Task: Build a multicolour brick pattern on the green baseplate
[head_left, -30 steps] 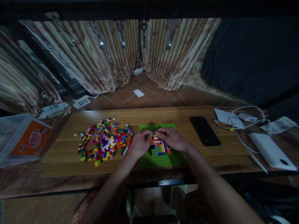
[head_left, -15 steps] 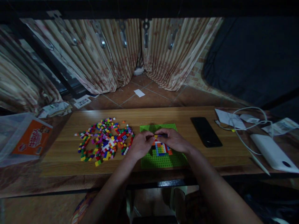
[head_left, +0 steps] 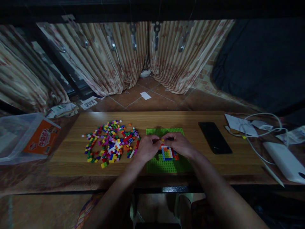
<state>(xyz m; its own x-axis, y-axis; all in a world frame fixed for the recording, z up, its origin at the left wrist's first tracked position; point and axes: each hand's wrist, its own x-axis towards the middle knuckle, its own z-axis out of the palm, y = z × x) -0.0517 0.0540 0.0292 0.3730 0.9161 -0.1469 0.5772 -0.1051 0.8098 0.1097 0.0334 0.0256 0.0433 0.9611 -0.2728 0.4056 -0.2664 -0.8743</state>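
Little change over the last second: left hand (head_left: 149, 148) and right hand (head_left: 178, 144) still curled, fingertips nearly together at the far edge of the toy-brick model (head_left: 168, 153) on the green board (head_left: 171, 167), grip unclear, so work seems unmoved from that edge.

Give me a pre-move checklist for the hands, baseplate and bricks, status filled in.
1. Baseplate on the board: ok, green baseplate lies on the wooden board.
2. Both hands at the build: ok, left hand and right hand meet at the far side of the brick build.
3. Brick gripped securely: cannot tell, fingers hide the contact.
4. Main pile off the baseplate: ok, loose bricks lie to its left.
5. Loose bricks sorted by colour: not ok, colours are mixed.
6. Phone clear of hands: ok, black phone lies apart, right of the baseplate.
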